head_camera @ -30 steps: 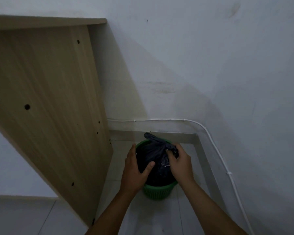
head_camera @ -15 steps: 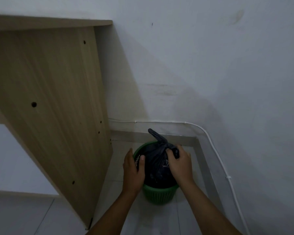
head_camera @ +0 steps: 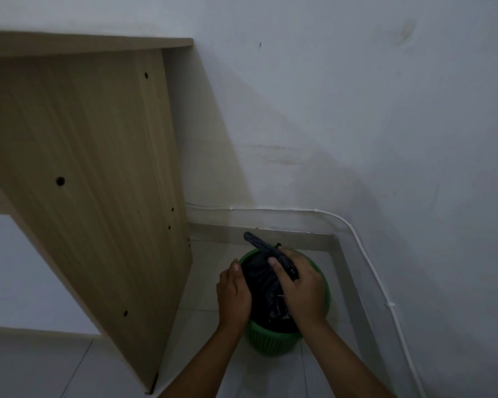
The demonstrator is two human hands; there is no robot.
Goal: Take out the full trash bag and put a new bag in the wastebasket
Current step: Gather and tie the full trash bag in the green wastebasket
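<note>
My right hand (head_camera: 302,285) is clamped on the gathered neck of the black trash bag (head_camera: 266,294) — fingers curled over the twisted plastic, thumb pointing toward ten o'clock along it. The tied tail of the bag sticks out past my knuckles toward eleven o'clock. The full bag sits inside the green wastebasket (head_camera: 273,341), bulging above the rim, and I cannot tell whether its bottom is lifted off the basket floor.

My left hand (head_camera: 233,297) lies at nine o'clock of the basket, palm against the bag's side and the rim, fingers fairly straight and pointing to twelve, thumb tip up near the rim's edge; it presses there rather than gripping anything.

The wastebasket stands on the pale tiled floor (head_camera: 207,340) in a corner, close to the grey skirting that runs at twelve and three o'clock of it. A thin white cable (head_camera: 365,254) follows the base of the white wall (head_camera: 357,110), bending round the corner at about one o'clock and running down toward five. At nine o'clock of the basket, just beside my left hand, stands the light wooden side panel (head_camera: 98,182) of a desk — drilled holes dot its face, and its top edge juts out above
</note>
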